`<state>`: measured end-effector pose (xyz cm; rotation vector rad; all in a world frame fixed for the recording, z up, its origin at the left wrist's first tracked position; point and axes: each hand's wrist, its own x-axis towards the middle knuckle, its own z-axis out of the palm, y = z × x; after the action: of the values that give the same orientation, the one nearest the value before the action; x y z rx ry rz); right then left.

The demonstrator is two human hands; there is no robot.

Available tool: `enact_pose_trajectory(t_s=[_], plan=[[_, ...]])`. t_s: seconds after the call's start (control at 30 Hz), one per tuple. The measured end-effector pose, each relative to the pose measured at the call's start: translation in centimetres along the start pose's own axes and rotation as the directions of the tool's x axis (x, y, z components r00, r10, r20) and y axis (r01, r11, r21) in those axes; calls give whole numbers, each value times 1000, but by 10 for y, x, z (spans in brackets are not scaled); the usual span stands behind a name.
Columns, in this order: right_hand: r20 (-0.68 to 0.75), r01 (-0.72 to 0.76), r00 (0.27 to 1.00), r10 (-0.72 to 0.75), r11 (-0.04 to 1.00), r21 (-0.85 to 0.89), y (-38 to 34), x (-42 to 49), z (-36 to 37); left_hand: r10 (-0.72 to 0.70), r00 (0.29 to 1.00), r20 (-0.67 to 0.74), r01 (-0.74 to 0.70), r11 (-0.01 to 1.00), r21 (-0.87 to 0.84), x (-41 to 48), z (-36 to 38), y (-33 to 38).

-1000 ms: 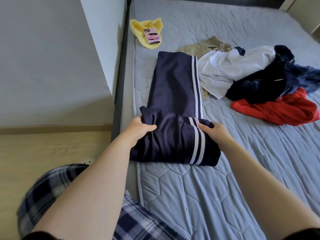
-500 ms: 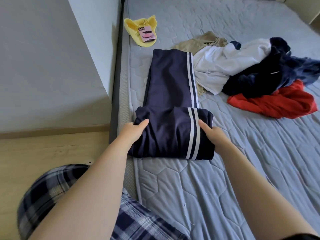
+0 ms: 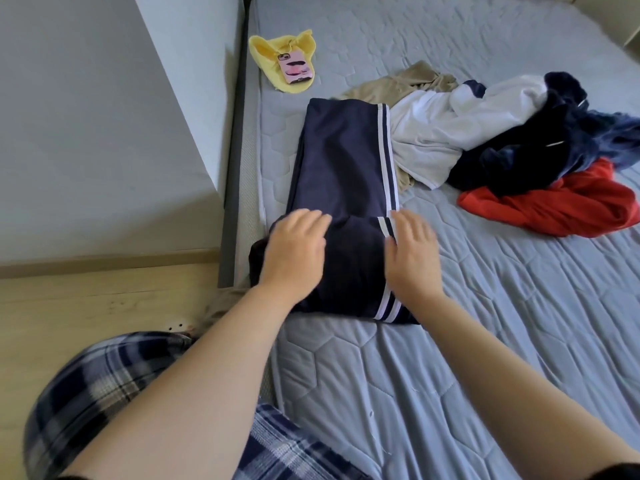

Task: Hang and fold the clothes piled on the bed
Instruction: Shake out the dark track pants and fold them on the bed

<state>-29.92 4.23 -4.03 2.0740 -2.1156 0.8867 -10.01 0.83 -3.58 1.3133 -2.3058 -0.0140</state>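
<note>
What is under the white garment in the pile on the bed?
A beige garment shows from under the white garment along its far and left edges. How far it runs beneath, and anything else there, is covered.

one phone (image 3: pixel 296 68), perhaps seven garments (image 3: pixel 343 168)

Bed (image 3: pixel 450 341) at centre and right, its grey mattress cover quilted in hexagons. Dark grey frame rail (image 3: pixel 232 168) along the bed's left edge. Pale grey wall (image 3: pixel 86 133) at left, with a projecting corner beside the rail and a light wooden skirting (image 3: pixel 104 262) at its foot. Light wood-grain floor (image 3: pixel 69 323) at lower left. Cream panel (image 3: pixel 632 19) at top right. Soft, even light.
</note>
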Motion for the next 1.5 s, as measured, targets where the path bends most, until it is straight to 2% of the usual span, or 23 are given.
enact_pose_trajectory(t_s=[0.03,0.07,0.1,0.17,0.27,0.37,0.43,0.5,0.6,0.67,0.73,0.83,0.9,0.97,1.03,1.1,1.13,1.2,1.23,1.3,1.4,1.47,1.5], plan=[[125,54,991,-49,998,-32,-5,-1,7,4,985,170,-12,999,50,-5,8,5],[275,65,960,-41,995,-81,-6,-3,14,-73,941,329,45,995,92,-10,18,4],[408,47,913,15,989,-143,-4,-3,21,-174,880,442,130,983,127,-15,26,-2],[537,-59,825,177,971,-230,4,1,30,-281,780,560,244,959,142,-22,34,-14],[502,-149,816,287,943,-298,0,9,37,-304,799,519,266,952,148,-22,37,-18],[367,-66,918,152,969,-237,-16,13,40,-273,896,350,239,961,136,-13,35,-15],[316,-33,944,98,978,-205,-15,19,37,-275,922,272,260,961,90,2,33,-17],[326,-117,928,182,971,-209,-4,32,34,-339,898,282,348,937,17,21,32,-24],[407,-198,862,303,939,-281,11,53,32,-417,814,404,478,876,-59,39,33,-33],[470,-196,823,318,937,-290,17,65,30,-424,802,421,480,877,-31,46,31,-40],[535,-197,792,295,952,-234,23,75,25,-440,799,410,518,850,-98,51,30,-47],[489,-138,835,252,957,-257,28,82,19,-540,769,343,622,755,-205,56,27,-48],[381,-115,893,240,940,-321,25,82,21,-564,791,238,598,796,-100,57,26,-45],[240,-132,949,206,948,-290,16,75,27,-524,840,140,528,849,10,56,26,-45],[145,-36,987,70,974,-223,6,63,34,-366,929,53,367,930,-13,54,23,-40],[208,47,978,-3,977,-209,4,52,40,-160,984,74,166,982,-93,50,23,-31],[298,31,954,39,974,-226,6,47,42,-85,983,164,101,990,-96,46,26,-25],[458,-59,872,171,967,-249,14,39,44,-45,906,421,51,999,-4,33,36,-17],[486,-96,851,200,968,-231,15,37,43,-73,859,507,52,997,55,27,41,-18],[446,-100,882,152,985,-138,10,34,37,-124,831,543,81,991,102,22,44,-23],[363,143,923,-127,990,-19,-9,13,19,-188,841,507,141,981,130,19,41,-26],[383,370,868,-315,926,-79,-17,-12,11,-212,839,501,162,976,143,17,37,-25],[452,444,823,-343,885,-137,-20,-24,10,-211,842,497,167,977,133,15,36,-24]])
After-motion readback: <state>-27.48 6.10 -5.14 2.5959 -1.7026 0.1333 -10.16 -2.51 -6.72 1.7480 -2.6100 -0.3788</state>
